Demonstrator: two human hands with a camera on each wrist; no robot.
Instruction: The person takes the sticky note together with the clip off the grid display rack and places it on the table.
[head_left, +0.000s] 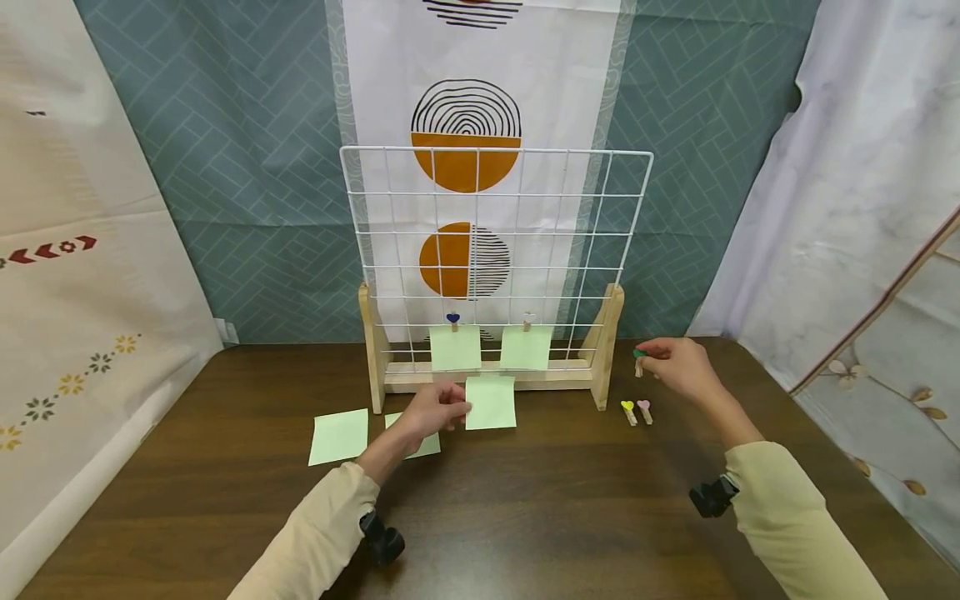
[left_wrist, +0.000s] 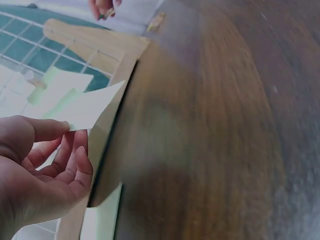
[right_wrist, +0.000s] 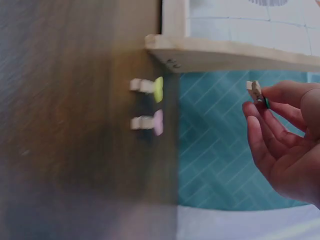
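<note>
My left hand (head_left: 435,410) pinches a pale green paper note (head_left: 491,402) by its left edge, in front of the rack's base. In the left wrist view the note (left_wrist: 92,107) is held between thumb and finger. At the right, my right hand (head_left: 678,367) grips a small wooden clothespin (head_left: 639,365) with a green heart, raised off the table. The right wrist view shows the clothespin (right_wrist: 255,91) between thumb and fingertips. A white wire grid rack (head_left: 495,195) carries two notes, one under a blue-heart clothespin (head_left: 453,320), the other under a white-heart clothespin (head_left: 527,322).
Two more notes lie on the brown table (head_left: 570,517) at the left: one flat note (head_left: 339,437), and another note (head_left: 429,446) partly under my left hand. A yellow-heart clothespin (head_left: 629,413) and a pink-heart clothespin (head_left: 645,412) lie right of the rack's wooden foot (head_left: 604,358).
</note>
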